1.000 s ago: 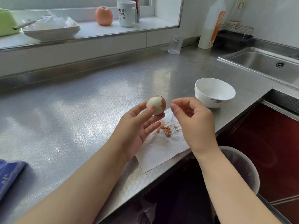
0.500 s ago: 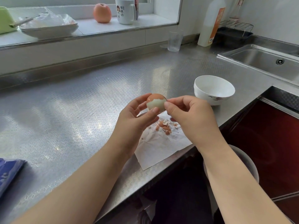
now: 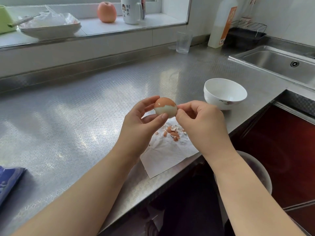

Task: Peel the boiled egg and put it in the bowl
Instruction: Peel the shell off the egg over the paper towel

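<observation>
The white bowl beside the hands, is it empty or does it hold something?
Empty. The bowl stands upright on the counter and its white inside shows bare; the half-peeled egg is outside it.

The egg (image 3: pixel 165 107) is brown-shelled on top and bare white below. Beneath it, brown and white shell bits (image 3: pixel 172 132) speckle a white paper sheet (image 3: pixel 167 154). The desk (image 3: pixel 76 103) is silver steel embossed with a small cube pattern. Right of the egg, the bowl (image 3: pixel 225 92) is white with a dark sprig painted on its side. Far behind the egg sit a pink-orange apple (image 3: pixel 106 12) and a white mug (image 3: pixel 131 10) printed with a cartoon figure.
</observation>
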Demonstrator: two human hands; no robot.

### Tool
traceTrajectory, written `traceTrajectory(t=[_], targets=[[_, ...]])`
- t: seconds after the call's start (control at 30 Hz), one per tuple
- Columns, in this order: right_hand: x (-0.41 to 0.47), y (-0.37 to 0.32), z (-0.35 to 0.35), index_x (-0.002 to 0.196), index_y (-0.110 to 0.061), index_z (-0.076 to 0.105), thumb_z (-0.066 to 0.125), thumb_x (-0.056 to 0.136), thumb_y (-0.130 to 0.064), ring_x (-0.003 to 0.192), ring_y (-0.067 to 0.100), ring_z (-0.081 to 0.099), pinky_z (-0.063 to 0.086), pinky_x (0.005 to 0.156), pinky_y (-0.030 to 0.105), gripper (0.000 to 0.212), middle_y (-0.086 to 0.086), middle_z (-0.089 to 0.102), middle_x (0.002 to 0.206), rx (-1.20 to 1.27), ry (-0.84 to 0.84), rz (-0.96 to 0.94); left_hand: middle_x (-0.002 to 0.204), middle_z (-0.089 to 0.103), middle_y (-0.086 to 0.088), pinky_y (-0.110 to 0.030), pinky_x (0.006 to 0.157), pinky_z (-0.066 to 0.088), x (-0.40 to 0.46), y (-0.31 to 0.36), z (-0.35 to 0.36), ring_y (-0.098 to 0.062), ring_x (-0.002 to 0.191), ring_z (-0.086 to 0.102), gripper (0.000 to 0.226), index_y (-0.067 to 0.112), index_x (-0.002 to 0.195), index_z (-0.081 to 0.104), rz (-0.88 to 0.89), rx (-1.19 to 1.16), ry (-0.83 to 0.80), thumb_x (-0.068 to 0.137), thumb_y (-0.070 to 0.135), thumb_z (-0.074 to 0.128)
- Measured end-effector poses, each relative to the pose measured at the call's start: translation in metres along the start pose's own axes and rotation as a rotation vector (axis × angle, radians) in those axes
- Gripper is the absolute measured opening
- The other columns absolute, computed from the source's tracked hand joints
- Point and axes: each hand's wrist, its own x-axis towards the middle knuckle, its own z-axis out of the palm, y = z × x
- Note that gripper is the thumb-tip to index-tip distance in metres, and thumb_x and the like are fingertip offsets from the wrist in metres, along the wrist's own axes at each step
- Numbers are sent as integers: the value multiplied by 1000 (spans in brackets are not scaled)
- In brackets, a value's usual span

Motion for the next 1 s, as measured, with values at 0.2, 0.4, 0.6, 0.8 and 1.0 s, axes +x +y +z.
traceTrajectory(t=[0.2, 0.4, 0.6, 0.8, 1.0], targets=[[1, 3, 4, 83, -24, 69, 62, 86, -17, 66, 1, 66, 51, 61, 13, 11, -9, 70, 69, 5, 36, 11, 125, 68, -6, -31, 86, 58, 0, 1, 0, -18, 104, 73, 48, 22, 125, 63, -48, -58, 0, 80, 13, 78], [0, 7, -2, 84, -21, 70, 59, 91, -7, 68, 8, 70, 54, 63, 18, 19, -7, 73, 70, 331, -64, 123, 124, 71, -15, -26, 85, 58, 3, 6, -3, -25, 109, 71, 53, 9, 133, 58, -179, -382, -38, 82, 16, 68], [-9, 23, -1, 103, -27, 71, 64, 88, -16, 80, -14, 62, 42, 71, 1, 19, -20, 69, 91, -52, -211, 120, 110, 76, -7, -28, 86, 59, 5, 5, -5, -26, 108, 72, 51, 3, 133, 57, -258, -498, -42, 85, 22, 64], [-2, 13, -1, 100, -23, 71, 59, 89, -12, 86, -6, 60, 43, 74, 5, 19, -14, 70, 91, -156, -69, -48, 113, 75, -10, -28, 88, 59, 5, 5, -5, -22, 106, 72, 46, 3, 127, 61, -291, -484, -50, 86, 23, 64], [2, 0, 5, 115, -24, 64, 67, 87, -22, 99, 7, 60, 50, 85, 22, 28, -9, 63, 104, -121, -52, -292, 120, 72, -11, -29, 93, 57, 4, 6, -3, -23, 108, 70, 53, 2, 133, 59, -305, -433, -84, 85, 24, 66]])
